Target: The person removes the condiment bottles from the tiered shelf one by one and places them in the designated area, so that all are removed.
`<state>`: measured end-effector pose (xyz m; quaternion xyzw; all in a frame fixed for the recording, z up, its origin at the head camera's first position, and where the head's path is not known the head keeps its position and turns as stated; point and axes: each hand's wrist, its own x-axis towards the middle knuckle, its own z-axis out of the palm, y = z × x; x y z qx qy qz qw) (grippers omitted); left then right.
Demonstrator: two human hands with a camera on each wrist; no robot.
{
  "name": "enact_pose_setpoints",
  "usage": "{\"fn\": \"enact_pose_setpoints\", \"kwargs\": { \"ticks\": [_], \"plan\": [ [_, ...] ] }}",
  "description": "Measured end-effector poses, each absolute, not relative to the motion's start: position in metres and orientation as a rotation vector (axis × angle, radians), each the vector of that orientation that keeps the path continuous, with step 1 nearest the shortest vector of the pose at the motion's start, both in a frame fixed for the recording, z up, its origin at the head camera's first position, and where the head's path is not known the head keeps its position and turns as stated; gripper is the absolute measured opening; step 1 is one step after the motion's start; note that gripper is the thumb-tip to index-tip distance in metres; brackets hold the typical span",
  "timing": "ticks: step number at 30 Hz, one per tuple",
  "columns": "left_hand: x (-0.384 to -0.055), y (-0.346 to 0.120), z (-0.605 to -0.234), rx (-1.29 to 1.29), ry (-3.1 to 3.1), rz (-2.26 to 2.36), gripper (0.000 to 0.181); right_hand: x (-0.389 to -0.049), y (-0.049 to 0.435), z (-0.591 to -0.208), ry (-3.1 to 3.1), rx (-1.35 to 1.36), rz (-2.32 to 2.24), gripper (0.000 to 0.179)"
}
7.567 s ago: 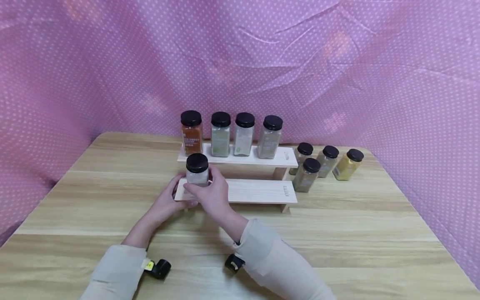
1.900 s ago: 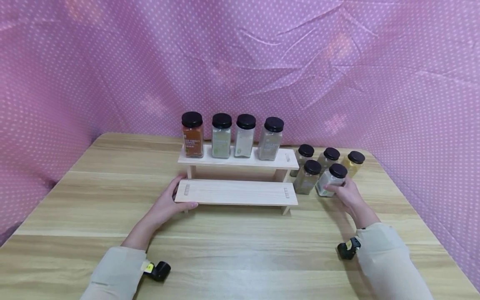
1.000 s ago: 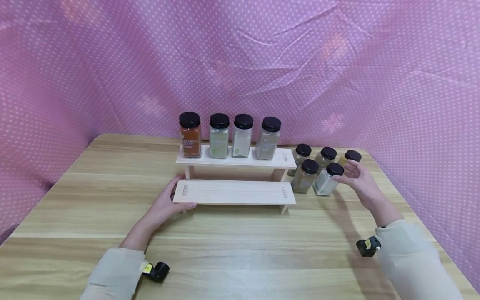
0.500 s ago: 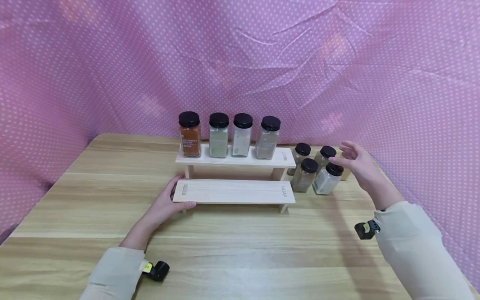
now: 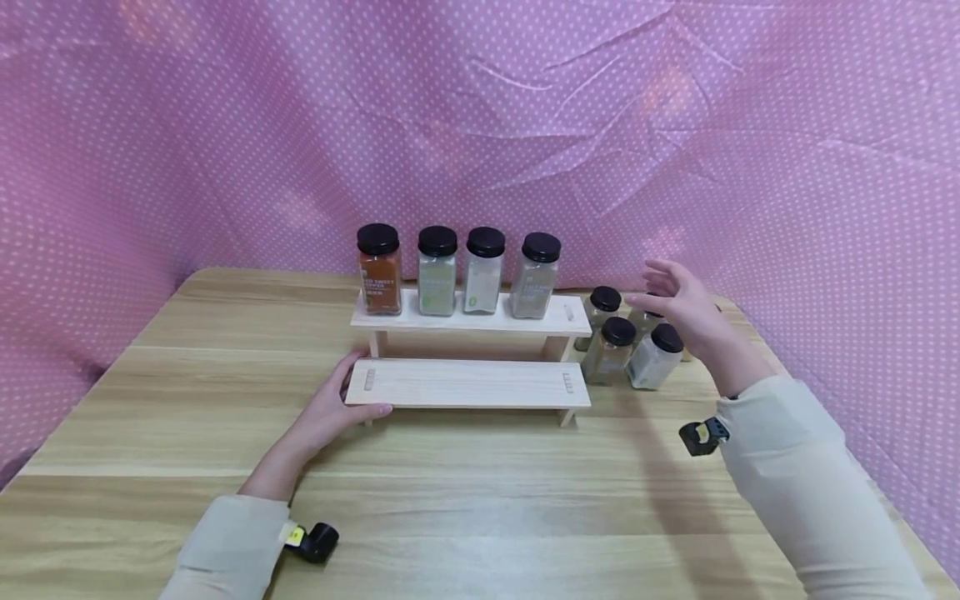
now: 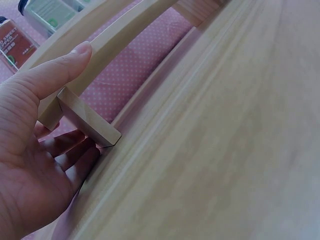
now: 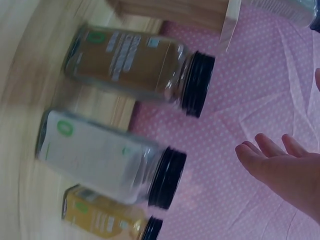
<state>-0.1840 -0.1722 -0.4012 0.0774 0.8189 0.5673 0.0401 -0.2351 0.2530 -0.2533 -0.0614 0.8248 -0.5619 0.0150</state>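
My left hand [image 5: 327, 408] grips the left end of the lower shelf [image 5: 468, 384] of a two-step wooden spice rack. In the left wrist view the thumb [image 6: 60, 70] lies along the board's front edge, and the fingers bend around the rack's leg [image 6: 87, 120]. My right hand [image 5: 688, 310] hovers over the jars on the right, fingers parted and holding nothing. Below it stand a white spice jar [image 5: 652, 365], a brown spice jar [image 5: 607, 360] and others partly hidden. The right wrist view shows a yellow spice jar [image 7: 102, 215] beside the white one.
On the upper shelf [image 5: 472, 323] stand several black-lidded jars, among them a red pepper jar [image 5: 382, 282] and a pale green one [image 5: 437, 285]. A pink dotted curtain [image 5: 480, 125] hangs behind the wooden table [image 5: 450, 517].
The white spice jar has gone from the lower shelf to the table at right, where my right hand let it go. That hand has since risen and drifted left. My left hand stays put.
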Motion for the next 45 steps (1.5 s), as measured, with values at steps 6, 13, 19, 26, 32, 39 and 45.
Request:
{"fn": "enact_pose_setpoints", "kwargs": {
  "ticks": [6, 13, 19, 26, 32, 39, 45],
  "plan": [
    [-0.184, -0.172, -0.401, 0.232, 2.508, 1.737, 0.1, -0.239, 0.237, -0.255, 2.547, -0.216, -1.728, 0.076],
    [-0.183, -0.172, -0.402, 0.232, 2.505, 1.75, 0.1, -0.243, 0.216, -0.258, 2.511, -0.259, -1.747, 0.075],
    [-0.182, -0.172, -0.401, 0.24, 2.502, 1.76, 0.099, -0.246, 0.199, -0.262, 2.496, -0.257, -1.745, 0.076],
    [-0.182, -0.172, -0.401, 0.24, 2.493, 1.767, 0.099, -0.248, 0.183, -0.269, 2.396, -0.354, -1.839, 0.073],
    [-0.182, -0.172, -0.401, 0.241, 2.494, 1.758, 0.099, -0.248, 0.171, -0.272, 2.391, -0.341, -1.879, 0.07],
    [-0.183, -0.173, -0.401, 0.248, 2.485, 1.77, 0.099, -0.25, 0.154, -0.275, 2.487, -0.269, -1.836, 0.073],
    [-0.184, -0.172, -0.4, 0.245, 2.491, 1.761, 0.098, -0.249, 0.143, -0.28, 2.495, -0.2, -1.942, 0.065]
  ]
}}
